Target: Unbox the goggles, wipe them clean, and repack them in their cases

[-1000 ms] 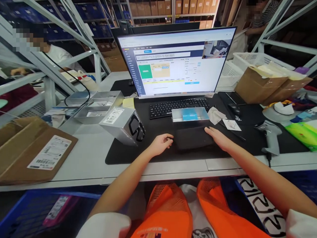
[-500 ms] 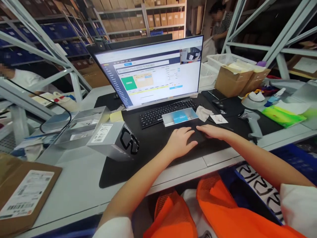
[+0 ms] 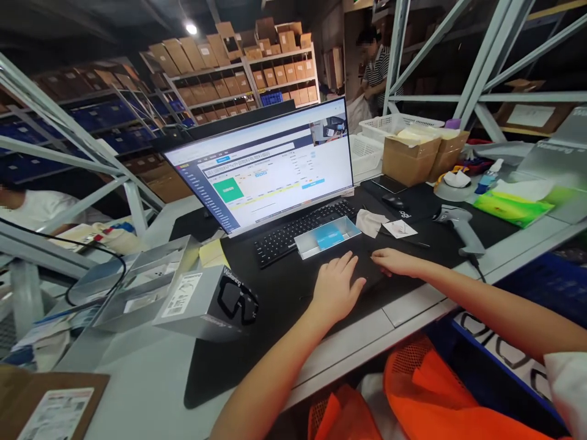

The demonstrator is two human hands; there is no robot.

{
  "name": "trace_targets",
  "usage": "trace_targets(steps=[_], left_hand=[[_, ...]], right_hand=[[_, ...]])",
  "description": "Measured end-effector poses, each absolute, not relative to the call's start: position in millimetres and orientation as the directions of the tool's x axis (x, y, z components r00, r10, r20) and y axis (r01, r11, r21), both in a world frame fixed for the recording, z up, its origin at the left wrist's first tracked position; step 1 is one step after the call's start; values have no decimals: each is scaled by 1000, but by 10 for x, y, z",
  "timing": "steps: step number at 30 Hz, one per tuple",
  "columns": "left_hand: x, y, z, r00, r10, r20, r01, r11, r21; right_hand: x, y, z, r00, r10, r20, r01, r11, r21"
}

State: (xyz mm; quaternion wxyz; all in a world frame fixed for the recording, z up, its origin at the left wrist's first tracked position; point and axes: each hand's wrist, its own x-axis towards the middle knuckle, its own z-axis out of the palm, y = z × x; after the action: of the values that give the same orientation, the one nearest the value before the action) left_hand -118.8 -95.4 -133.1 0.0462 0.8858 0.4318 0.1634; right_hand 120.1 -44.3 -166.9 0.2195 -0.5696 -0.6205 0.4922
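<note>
My left hand (image 3: 337, 288) lies flat, fingers spread, on a black flat item (image 3: 367, 269) on the black desk mat (image 3: 275, 305). My right hand (image 3: 395, 261) rests flat on the same item's right side, fingers stretched toward the left hand. Just beyond them sits a shallow silver tray (image 3: 326, 236) with a blue pad inside, in front of the black keyboard (image 3: 298, 229). The monitor (image 3: 263, 168) stands behind, lit with a form page.
A silver box printed with black goggles (image 3: 208, 304) and an open silver box (image 3: 147, 278) sit at left. At right are a barcode scanner (image 3: 458, 226), a white cloth (image 3: 372, 221), cardboard boxes (image 3: 413, 157) and green tissue pack (image 3: 511, 208). People work at left and behind.
My left hand slid right from the item's left edge onto its top, close to the right hand. The camera view tilted up and swung left.
</note>
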Motion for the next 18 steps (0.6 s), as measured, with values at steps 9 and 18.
trace_targets(steps=[9, 18], left_hand=[[-1195, -953, -1357, 581, 769, 266, 742, -635, 215], [-1189, -956, -1330, 567, 785, 252, 752, -617, 231]], right_hand=[[1154, -429, -1704, -237, 930, -282, 457, -149, -877], [1336, -441, -1317, -339, 915, -219, 790, 150, -595]])
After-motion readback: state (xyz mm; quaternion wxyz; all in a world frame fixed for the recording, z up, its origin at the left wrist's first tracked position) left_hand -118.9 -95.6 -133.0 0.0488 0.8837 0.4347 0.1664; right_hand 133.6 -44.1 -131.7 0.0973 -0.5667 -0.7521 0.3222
